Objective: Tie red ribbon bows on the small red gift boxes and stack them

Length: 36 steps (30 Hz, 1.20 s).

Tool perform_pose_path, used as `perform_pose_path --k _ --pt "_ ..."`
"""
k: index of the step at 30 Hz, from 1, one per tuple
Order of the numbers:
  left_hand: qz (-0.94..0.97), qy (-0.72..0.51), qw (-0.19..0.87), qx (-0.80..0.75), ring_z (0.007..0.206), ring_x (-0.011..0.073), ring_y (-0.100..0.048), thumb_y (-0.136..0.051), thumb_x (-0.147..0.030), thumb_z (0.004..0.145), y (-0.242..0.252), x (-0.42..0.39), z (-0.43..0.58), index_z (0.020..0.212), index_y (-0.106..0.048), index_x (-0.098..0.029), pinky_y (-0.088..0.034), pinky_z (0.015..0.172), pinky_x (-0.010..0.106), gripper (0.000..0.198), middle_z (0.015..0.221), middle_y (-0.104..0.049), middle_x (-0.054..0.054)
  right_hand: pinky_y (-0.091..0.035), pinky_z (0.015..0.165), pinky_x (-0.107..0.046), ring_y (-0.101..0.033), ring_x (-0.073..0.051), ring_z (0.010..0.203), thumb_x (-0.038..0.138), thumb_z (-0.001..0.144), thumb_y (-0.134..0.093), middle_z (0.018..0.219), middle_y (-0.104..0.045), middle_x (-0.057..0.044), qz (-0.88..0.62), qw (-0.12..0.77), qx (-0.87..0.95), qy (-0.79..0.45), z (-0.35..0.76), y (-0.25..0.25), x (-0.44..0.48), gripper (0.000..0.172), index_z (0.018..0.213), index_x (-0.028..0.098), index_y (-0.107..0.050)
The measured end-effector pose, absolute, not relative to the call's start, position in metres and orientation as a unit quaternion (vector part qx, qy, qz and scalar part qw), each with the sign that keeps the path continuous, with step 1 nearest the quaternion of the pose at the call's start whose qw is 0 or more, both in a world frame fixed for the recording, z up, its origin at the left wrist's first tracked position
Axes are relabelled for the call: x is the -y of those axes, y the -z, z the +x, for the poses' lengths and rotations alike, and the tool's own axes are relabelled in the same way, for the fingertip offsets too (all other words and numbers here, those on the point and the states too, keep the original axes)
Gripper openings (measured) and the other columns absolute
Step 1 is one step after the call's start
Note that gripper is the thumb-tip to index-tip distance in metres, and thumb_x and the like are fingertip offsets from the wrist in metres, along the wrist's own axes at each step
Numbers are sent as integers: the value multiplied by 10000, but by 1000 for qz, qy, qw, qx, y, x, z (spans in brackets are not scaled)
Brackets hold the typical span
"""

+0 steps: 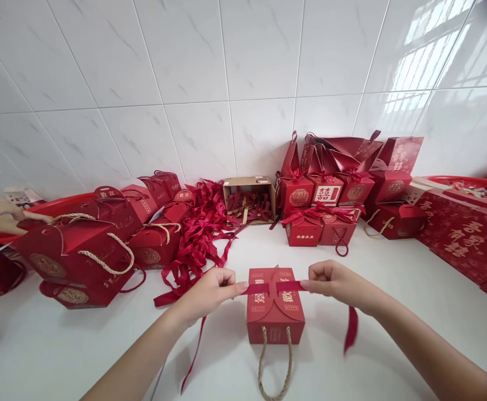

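From where I stand, the left hand (214, 289) and right hand (333, 278) each pinch the red ribbon (290, 285), stretched sideways over the red box (276, 309), which sits on the desk (322, 356) between the 2 grips, about equally near both.

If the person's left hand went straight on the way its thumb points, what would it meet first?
Likely the red box under the ribbon that the left hand pinches; depth is unclear, so it might skim over the top.

Red box (276, 313), ribbon (289, 285) across top
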<state>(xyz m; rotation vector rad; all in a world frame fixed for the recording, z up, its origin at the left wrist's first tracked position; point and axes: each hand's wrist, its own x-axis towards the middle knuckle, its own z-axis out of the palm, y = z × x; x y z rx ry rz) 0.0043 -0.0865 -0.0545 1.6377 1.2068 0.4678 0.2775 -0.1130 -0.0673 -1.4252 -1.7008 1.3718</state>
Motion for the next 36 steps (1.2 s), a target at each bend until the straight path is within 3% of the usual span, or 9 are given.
perform_pose_path --k 5,9,13,17,20,24,27,31,36 --pt "658 -172 542 -493 505 79 -219 -612 -556 752 59 84 -3 596 -345 -192 -155 483 230 478 544 -303 -83 -188 475 -225 -228 -66 505 522 718 -685 538 -323 74 -499 258 612 -556 288 76 114 423 604 173 -474" --pt "645 -193 543 -501 574 104 -377 -574 -550 780 63 90 2 703 -441 -193 -279 523 217 389 652 -419 -46 -403 648 -268 -492 -134 677 549 797 -576 742 -553 -17 -509 241 672 -482 288 81 116 394 671 176 -588" --pt "693 -309 326 -564 999 218 -489 -484 -481 855 55 110 -1 946 -511 -240 -385 842 323 259 1031 -544 49 -414 850 -358 -512 -242 1035 505 866 -483 1169 -555 -83 -594 292 704 -257 294 76 134 329 981 234 -630" --pt "752 -170 338 -539 770 212 -535 -388 -465 897 49 133 -8 841 -586 -238 -402 729 311 306 785 -579 24 -399 620 -279 -510 -161 684 464 938 -359 754 -584 -30 -565 207 721 -345 292 69 159 386 777 206 -597" --pt "739 -131 420 -510 712 208 -569 -430 -421 883 60 137 -9 1093 -608 -260 -410 685 290 318 704 -584 9 -377 591 -254 -486 -129 606 443 941 -396 651 -552 0 -499 180 708 -466 281 79 166 347 837 205 -626" --pt "640 -229 507 -529 782 191 -601 -498 -321 850 79 129 -3 1402 -329 -263 -440 753 301 580 900 -637 31 -354 525 -203 -426 -75 524 410 912 -507 659 -558 21 -440 340 488 -673 263 113 161 268 1054 208 -612" --pt "490 -388 573 -530 956 192 -611 -563 -238 815 79 124 2 1404 -256 -299 -450 825 308 667 1239 -555 73 -379 496 -163 -434 -41 521 323 839 -649 741 -566 23 -354 500 209 -762 250 134 155 184 967 194 -620" --pt "315 -551 630 -447 960 193 -631 -597 -207 831 70 124 8 1275 -411 -305 -499 783 315 492 1120 -602 46 -474 516 -169 -540 -55 571 191 788 -704 814 -616 15 -305 606 19 -734 243 133 145 118 859 196 -610" --pt "278 -623 625 -380 823 119 -623 -562 -252 878 56 118 6 1026 -637 -247 -509 662 220 166 1001 -659 15 -504 520 -155 -629 -81 676 233 742 -754 739 -637 49 -300 683 36 -665 255 106 132 147 793 211 -618"
